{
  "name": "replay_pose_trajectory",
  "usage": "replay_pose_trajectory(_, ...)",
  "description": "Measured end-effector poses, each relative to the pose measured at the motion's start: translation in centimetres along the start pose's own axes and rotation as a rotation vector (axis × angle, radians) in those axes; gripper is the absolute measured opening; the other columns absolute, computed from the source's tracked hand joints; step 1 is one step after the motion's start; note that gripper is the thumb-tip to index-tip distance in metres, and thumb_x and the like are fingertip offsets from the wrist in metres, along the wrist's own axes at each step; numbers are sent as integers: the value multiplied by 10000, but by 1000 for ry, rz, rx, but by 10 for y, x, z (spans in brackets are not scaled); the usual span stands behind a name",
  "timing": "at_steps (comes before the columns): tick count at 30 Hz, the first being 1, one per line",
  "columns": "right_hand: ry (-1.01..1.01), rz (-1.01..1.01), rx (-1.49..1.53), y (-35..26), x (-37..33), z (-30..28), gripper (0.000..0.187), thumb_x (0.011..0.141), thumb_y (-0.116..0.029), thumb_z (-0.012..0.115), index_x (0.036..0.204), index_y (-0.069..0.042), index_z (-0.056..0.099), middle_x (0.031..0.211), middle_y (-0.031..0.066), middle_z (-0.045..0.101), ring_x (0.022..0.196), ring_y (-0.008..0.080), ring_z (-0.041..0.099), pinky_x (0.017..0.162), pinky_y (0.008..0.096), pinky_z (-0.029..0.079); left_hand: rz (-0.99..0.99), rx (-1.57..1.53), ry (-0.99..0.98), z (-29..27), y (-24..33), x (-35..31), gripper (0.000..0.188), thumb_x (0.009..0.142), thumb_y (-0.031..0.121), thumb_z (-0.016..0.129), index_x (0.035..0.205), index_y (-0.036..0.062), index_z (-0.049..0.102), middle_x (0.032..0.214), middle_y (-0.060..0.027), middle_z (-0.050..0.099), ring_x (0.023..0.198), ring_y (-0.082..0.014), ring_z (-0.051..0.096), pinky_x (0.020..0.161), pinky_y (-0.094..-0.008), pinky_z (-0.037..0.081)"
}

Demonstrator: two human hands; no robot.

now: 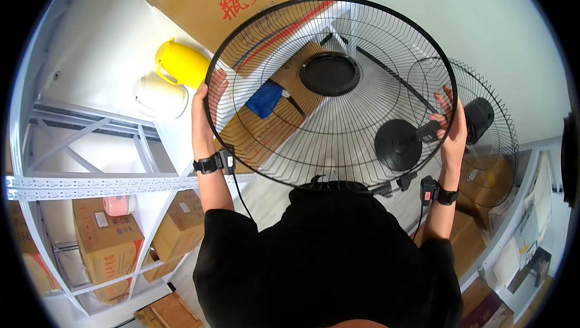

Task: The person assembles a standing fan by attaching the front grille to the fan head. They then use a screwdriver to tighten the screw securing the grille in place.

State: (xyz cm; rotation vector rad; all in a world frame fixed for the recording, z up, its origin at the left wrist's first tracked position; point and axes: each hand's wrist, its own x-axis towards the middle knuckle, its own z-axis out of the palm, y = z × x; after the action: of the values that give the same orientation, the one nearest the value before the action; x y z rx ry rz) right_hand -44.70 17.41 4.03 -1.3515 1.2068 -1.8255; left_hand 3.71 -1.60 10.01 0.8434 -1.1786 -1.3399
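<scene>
A large round black wire fan guard (330, 74) with a dark centre disc is held up in front of me, between both hands. My left hand (210, 95) grips its left rim, fingers seen behind the wires. On the opposite rim is my right hand (450, 119), its fingers partly spread against the wires. Beyond the right hand stands a black fan, its motor (480, 116) in front of a rear wire guard (504, 141). Through the held guard I see a black round disc (397, 145) and a slanting dark pole.
A yellow jug (181, 64) and a cream jug (160, 96) sit on the left shelf (121, 184). Cardboard boxes (109, 243) fill the lower shelving. A large carton (241, 2) stands at the far side, with a blue item (264, 99) on another box nearer. More shelving lines the right.
</scene>
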Motion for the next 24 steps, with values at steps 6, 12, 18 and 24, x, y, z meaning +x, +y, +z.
replay_pose_trajectory(6, 6, -104, -89, -8, 5, -2, 1060, 665, -487, 818, 1439, 8, 289, 1454, 219, 326, 1277, 349, 442, 860, 325, 516, 106, 25, -70, 4, 2, 1, 605, 891, 259, 468, 1344, -125, 351, 1330, -240, 469, 1244, -289, 481, 1079, -374, 373)
replay_pose_trajectory(12, 28, -117, -135, -20, 8, 0, 1164, 612, -583, 811, 1440, 28, 268, 1453, 240, 312, 1274, 377, 439, 847, 334, 527, 208, 58, -85, 16, 10, -1, 659, 883, 333, 503, 1337, -121, 354, 1330, -224, 466, 1243, -280, 479, 1080, -368, 365)
replay_pose_trajectory(18, 32, -139, -130, -26, 9, -1, 1171, 608, -580, 815, 1437, 39, 266, 1455, 232, 313, 1287, 373, 424, 855, 341, 521, 239, 77, -90, 25, 17, -3, 660, 881, 359, 521, 1313, -119, 382, 1302, -208, 485, 1235, -277, 483, 1071, -368, 369)
replay_pose_trajectory(24, -5, -123, -140, -22, 6, -7, 1160, 603, -540, 834, 1448, 14, 265, 1475, 215, 291, 1288, 364, 422, 879, 347, 503, 243, 82, -139, 20, 13, -2, 634, 823, 250, 542, 1310, -119, 372, 1317, -207, 459, 1250, -287, 463, 1080, -393, 358)
